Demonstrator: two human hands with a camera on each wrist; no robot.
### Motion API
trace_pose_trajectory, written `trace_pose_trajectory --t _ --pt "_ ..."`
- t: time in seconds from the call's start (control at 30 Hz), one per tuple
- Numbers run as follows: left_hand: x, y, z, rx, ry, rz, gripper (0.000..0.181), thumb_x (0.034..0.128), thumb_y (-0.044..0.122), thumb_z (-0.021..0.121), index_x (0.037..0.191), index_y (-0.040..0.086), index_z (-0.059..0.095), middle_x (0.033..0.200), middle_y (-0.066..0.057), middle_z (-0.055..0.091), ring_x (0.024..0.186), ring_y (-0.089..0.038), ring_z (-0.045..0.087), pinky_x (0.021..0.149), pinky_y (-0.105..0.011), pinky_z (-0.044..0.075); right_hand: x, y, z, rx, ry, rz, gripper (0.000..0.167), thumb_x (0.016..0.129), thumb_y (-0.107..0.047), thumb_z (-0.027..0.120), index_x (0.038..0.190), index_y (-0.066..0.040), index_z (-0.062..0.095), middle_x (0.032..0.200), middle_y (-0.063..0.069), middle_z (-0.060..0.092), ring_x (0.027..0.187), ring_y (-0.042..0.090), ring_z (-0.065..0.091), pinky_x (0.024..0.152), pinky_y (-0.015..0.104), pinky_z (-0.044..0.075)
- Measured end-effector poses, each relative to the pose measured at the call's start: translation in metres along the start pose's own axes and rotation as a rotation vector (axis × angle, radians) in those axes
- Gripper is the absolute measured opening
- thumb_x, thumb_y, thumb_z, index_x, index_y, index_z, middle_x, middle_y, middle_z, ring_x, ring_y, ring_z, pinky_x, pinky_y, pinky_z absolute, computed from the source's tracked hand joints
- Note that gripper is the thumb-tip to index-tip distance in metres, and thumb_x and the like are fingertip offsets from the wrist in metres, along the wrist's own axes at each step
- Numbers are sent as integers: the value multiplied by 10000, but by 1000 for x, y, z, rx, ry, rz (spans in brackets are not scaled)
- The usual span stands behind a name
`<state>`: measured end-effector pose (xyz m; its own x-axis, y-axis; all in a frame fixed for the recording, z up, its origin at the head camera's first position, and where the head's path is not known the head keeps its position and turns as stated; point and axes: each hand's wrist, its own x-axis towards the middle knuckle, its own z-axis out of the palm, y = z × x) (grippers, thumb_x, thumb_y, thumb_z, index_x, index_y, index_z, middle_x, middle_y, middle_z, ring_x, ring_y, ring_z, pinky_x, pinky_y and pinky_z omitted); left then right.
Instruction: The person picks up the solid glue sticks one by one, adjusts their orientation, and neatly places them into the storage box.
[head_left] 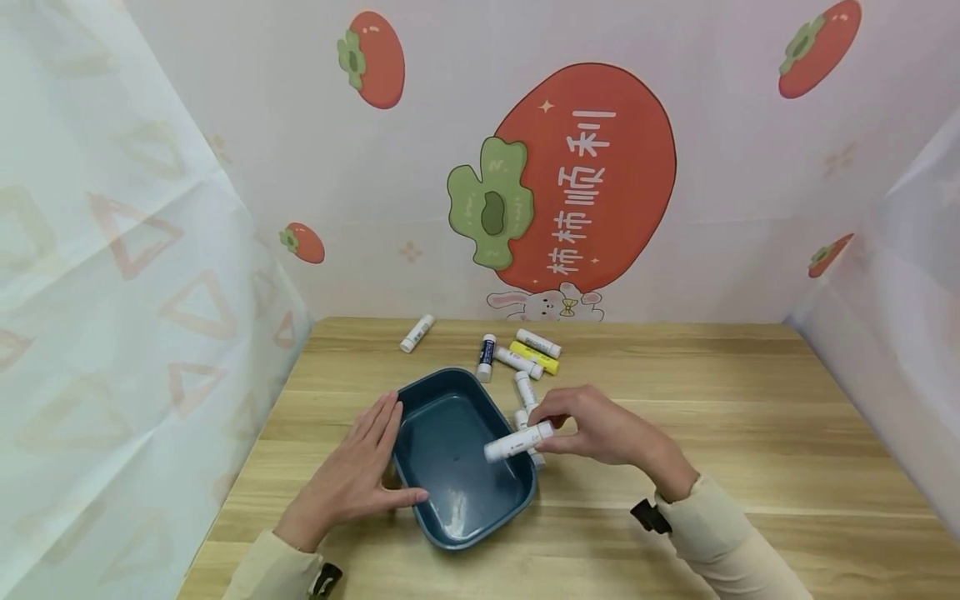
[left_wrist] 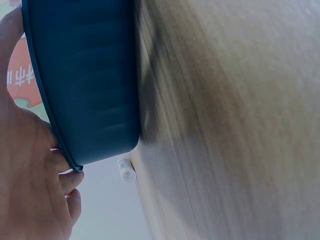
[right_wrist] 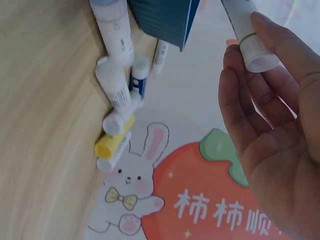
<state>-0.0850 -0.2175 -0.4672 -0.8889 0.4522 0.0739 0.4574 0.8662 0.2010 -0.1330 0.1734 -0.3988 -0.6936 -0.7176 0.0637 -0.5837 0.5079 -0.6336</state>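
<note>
- The right hand was closed in a pinch, thumb and fingers on one end of a white stick; the other end reached left of the hand, over the tub.
- The left hand lay spread, fingers extended against the tub's left rim and thumb over its near side.
- The tub stood between the hands; its right rim passed under the held stick, just left of the right hand.
- Rightward from the right hand, the surface gave wide room; its back edge ran well beyond both hands, against the wall sheet.
- Left of the left hand, a narrower strip of surface ended at the side sheet.
- Beyond the right hand lay a cluster with a yellow stick and a blue-labelled stick.
- Sticks just beside the right hand were partly covered by it and by the held one.
- The right wrist view cut off the held stick's far end; print on the sticks was too small to read.
</note>
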Motion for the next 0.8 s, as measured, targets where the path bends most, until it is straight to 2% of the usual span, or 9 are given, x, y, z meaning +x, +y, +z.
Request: trace_pose_trajectory --t 0.17,0.4,0.6,0.8 --pt "1 0 -1 -2 3 7 1307 825 871 620 1662 -43 206 1781 -191 97 1647 -399 170 1301 -608 274 6 -3 14 36 -49 -55 199 945 -280 815 1140 -255 779 1072 -136 718 935 26 644 864 261 604" --pt "-1 1 -3 -2 14 14 1302 821 858 638 1655 -53 225 1773 -208 135 1640 -407 194 1296 -600 288 13 -9 35 38 -110 -66 168 961 -281 800 1125 -246 780 1013 -141 685 890 30 627 829 322 621" --pt "-1 0 -2 -7 14 12 1305 819 854 646 1655 -54 221 1774 -206 131 1637 -412 201 1290 -604 299 18 -16 49 -30 -153 -83 211 970 -295 789 1165 -215 781 1067 -123 716 913 -18 602 856 211 574" --pt "0 1 -2 -25 7 1 1309 817 860 641 1664 -39 206 1778 -193 122 1639 -409 195 1283 -623 302 25 -20 62 -80 -183 -121 208 979 -291 778 1165 -198 781 1069 -120 730 913 -4 596 839 136 512"
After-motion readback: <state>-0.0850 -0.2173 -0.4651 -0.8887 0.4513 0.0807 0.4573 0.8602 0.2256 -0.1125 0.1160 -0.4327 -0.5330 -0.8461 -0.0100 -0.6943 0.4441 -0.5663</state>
